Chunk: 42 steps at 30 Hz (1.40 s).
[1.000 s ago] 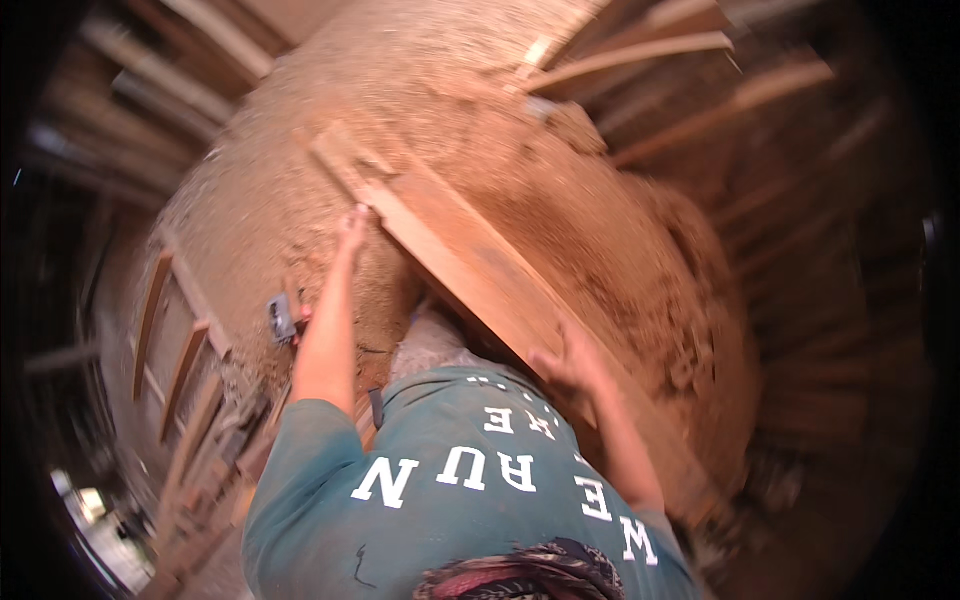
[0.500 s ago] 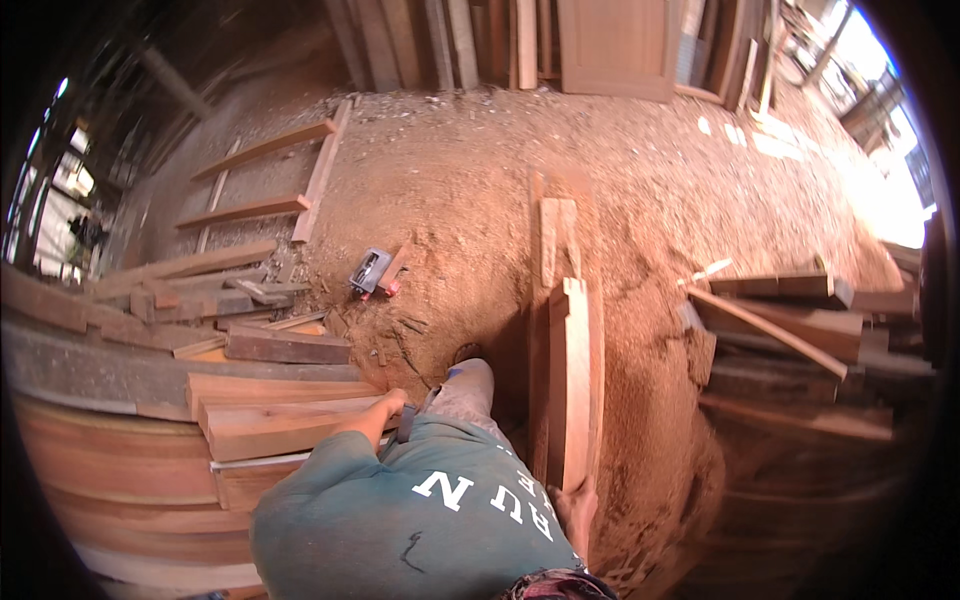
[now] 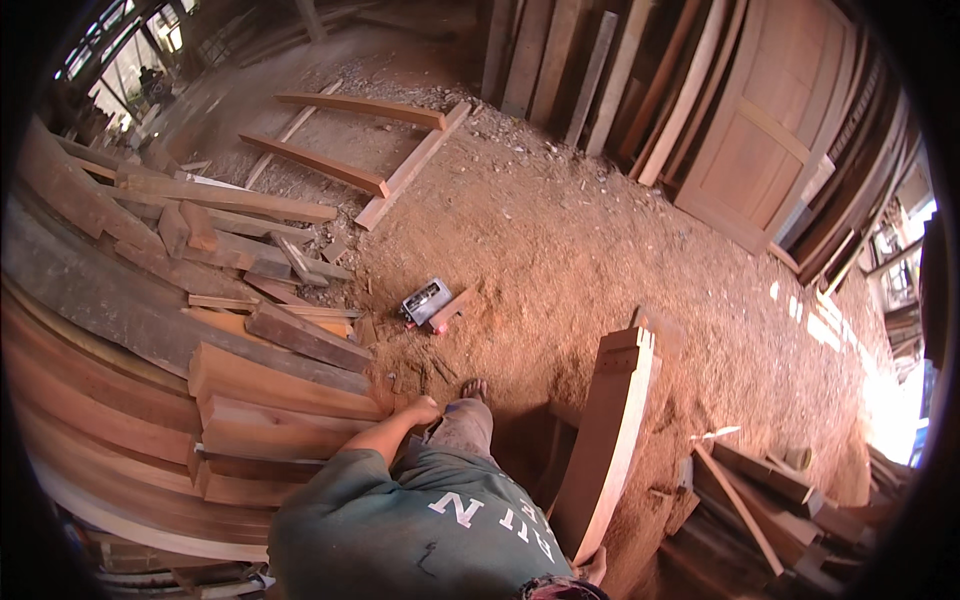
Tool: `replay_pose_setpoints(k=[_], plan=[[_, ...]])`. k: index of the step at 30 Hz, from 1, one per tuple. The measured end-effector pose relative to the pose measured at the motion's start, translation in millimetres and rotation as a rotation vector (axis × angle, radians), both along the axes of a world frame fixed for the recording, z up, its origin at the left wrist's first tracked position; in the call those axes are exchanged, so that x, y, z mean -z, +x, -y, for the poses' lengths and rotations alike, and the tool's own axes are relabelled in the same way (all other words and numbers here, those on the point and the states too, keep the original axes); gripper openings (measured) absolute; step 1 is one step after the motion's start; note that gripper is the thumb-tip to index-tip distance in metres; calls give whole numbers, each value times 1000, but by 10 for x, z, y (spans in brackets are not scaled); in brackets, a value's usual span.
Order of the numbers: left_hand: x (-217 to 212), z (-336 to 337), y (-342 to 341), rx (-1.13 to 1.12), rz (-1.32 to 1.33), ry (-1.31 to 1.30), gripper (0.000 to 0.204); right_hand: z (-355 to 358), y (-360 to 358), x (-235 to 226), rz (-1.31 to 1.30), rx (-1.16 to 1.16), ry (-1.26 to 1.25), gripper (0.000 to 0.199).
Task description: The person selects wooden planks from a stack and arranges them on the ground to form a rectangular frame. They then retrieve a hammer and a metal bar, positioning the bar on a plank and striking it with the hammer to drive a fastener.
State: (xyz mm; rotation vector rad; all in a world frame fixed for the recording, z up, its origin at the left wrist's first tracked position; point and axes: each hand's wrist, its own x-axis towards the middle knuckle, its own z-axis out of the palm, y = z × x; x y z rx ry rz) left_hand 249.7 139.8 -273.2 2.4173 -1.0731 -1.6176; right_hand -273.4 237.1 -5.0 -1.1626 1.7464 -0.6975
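Note:
My right hand (image 3: 596, 566) grips the near end of a reddish wooden beam (image 3: 602, 440) on my right side. The beam's far end is cut with notches, and one broad face shows toward my left. My left hand (image 3: 424, 409) is closed in front of my left hip, close to the ends of some stacked timbers (image 3: 290, 432). A small dark shape shows beneath it; what the fingers hold, if anything, cannot be made out. Part of a wooden support (image 3: 564, 412) shows beside the beam, mostly hidden by it.
A grey-and-red power tool (image 3: 427, 302) lies on the sawdust-covered ground ahead, beside a wood offcut (image 3: 455, 311). Beyond it lies a ladder-like wooden frame (image 3: 415, 165). Scrap boards (image 3: 745, 490) are heaped at right. A panelled door (image 3: 760, 125) and upright planks (image 3: 545, 65) stand at the back.
My view has swung to the right. The beam in my right hand has turned, now showing its broad face, and its far end slants rightward. My left hand stays closed by my hip.

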Motion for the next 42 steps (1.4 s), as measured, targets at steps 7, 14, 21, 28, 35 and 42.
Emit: replay_pose_setpoints(k=[7, 14, 21, 28, 35, 42], plan=[[-351, 746, 1447, -275, 149, -224, 21, 2047, 1478, -42, -394, -78, 67, 57], [-1165, 1404, 2312, -580, 64, -302, 50, 3489, 1981, 817, -368, -177, 109, 59], [-512, 1429, 3056, -652, 47, -231, 59, 4725, 2671, 1017, -390, -230, 246, 55], [-123, 1729, 3820, -924, 178, -33, 50, 6155, 2912, 2258, -636, -571, 445, 48], [-391, 3227, 3823, -871, 85, -222, 38, 7494, 3473, 2559, -612, -676, 573, 46], [-727, 4265, 4276, -884, -131, -270, 31, 8629, 4514, 2341, -518, -772, 640, 49]])
